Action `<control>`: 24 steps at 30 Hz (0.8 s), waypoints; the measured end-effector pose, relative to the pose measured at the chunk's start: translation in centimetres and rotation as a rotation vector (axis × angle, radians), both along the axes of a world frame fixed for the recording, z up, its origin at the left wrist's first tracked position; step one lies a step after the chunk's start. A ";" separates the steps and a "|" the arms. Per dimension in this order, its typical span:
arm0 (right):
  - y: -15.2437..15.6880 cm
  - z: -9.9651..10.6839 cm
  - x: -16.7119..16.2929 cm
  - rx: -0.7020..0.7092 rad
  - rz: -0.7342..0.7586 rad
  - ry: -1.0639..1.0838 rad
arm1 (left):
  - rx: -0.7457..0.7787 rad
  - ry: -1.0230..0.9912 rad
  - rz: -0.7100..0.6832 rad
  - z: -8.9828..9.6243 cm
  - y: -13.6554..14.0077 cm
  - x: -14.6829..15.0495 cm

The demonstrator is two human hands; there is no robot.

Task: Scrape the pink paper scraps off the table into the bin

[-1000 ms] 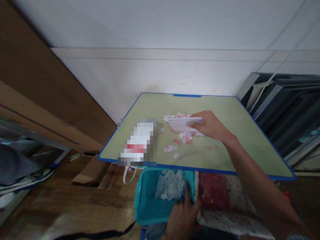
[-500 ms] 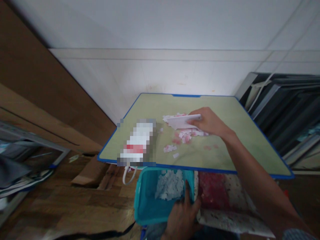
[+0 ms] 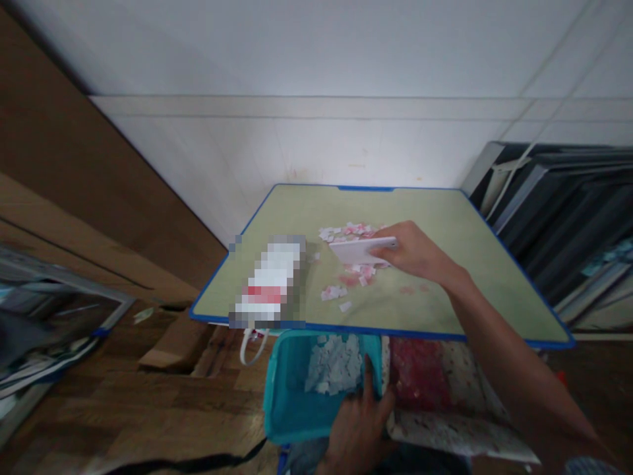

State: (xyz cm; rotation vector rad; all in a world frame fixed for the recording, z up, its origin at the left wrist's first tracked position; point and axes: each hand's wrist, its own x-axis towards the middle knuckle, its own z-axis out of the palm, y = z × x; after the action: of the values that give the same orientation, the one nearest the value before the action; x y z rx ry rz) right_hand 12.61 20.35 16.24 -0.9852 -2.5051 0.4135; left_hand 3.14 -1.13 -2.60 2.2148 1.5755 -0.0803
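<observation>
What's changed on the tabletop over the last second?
The right hand has brought the flat white tool slightly toward the near edge of the green tabletop; more pink-and-white scraps show behind it. Nothing was picked up or released. The left hand stays at the teal bin, its pale scraps unchanged.

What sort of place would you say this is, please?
Probably a small indoor workroom: a green tabletop bears small white and pink pieces, a teal bin sits below its near edge, and dark panels are stacked at the right.
</observation>
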 end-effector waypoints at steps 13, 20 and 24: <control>-0.6 -1.0 -0.5 -0.038 -0.002 0.069 | -0.015 0.010 -0.003 0.0 0.1 -0.1; -1.5 -2.4 -0.1 -0.053 0.054 0.082 | -0.019 0.028 0.006 0.0 0.0 0.0; -3.1 -0.2 3.8 -0.134 0.084 -0.031 | 0.028 0.016 0.029 0.1 -0.1 0.1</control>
State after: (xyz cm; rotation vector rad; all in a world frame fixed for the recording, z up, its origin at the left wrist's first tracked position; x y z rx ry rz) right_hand 16.37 17.25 16.03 -0.9452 -2.5812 0.6033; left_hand 3.25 -1.26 -2.48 2.2168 1.6266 -0.0688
